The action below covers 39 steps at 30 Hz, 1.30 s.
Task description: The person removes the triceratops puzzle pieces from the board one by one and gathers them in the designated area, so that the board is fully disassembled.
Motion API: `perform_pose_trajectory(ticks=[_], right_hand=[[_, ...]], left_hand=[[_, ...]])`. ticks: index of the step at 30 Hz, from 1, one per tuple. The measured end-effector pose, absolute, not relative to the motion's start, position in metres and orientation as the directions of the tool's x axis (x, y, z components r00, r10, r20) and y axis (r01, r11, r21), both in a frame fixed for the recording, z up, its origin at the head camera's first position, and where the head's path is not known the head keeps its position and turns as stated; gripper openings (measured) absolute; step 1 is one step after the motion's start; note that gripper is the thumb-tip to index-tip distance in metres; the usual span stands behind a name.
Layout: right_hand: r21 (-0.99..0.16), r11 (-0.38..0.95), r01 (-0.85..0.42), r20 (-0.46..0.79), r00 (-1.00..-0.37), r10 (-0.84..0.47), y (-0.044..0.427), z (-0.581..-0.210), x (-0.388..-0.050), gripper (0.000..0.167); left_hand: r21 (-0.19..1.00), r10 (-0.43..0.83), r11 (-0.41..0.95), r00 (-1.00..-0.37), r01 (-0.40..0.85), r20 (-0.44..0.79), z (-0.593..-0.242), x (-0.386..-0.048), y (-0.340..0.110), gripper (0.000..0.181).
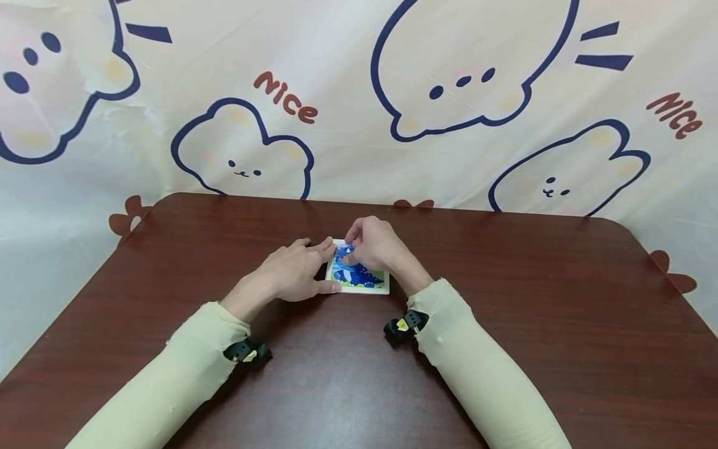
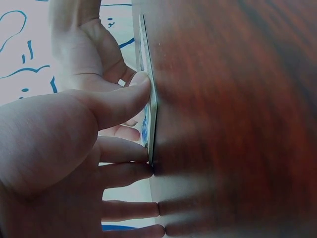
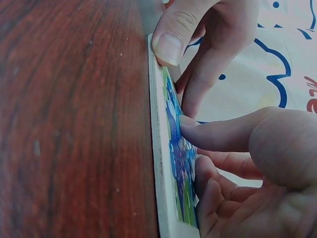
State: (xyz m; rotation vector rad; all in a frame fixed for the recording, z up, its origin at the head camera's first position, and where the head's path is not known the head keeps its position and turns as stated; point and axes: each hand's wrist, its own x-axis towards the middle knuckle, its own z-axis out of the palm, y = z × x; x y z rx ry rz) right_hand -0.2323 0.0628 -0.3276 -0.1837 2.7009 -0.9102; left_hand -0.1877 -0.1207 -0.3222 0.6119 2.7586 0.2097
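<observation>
A flat square picture board with a white border and a blue dinosaur picture lies on the table. At its left side is my left hand, fingers spread and mostly straight. Its thumb presses the near left corner, and in the left wrist view several fingertips reach the tabletop beside the board. Over the picture's upper part bends my right hand, its thumb touching the picture. The other right fingers curl against the surface; whether they pinch a loose piece is hidden.
The brown wooden table extends around the board on all sides. Behind it hangs a pale curtain with cartoon outlines. A black strap device is on each wrist, the right one close to the tabletop.
</observation>
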Motion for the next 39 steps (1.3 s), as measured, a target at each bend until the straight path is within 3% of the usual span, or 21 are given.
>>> perform_pose_trajectory(ticks=[39], right_hand=[[-0.650, 0.753, -0.100, -0.128, -0.963, -0.239, 0.0657, -0.3298, -0.2325, 0.032]], left_hand=[[0.206, 0.439, 0.895, -0.861, 0.395, -0.257, -0.3228, -0.1876, -0.1221, 0.087]])
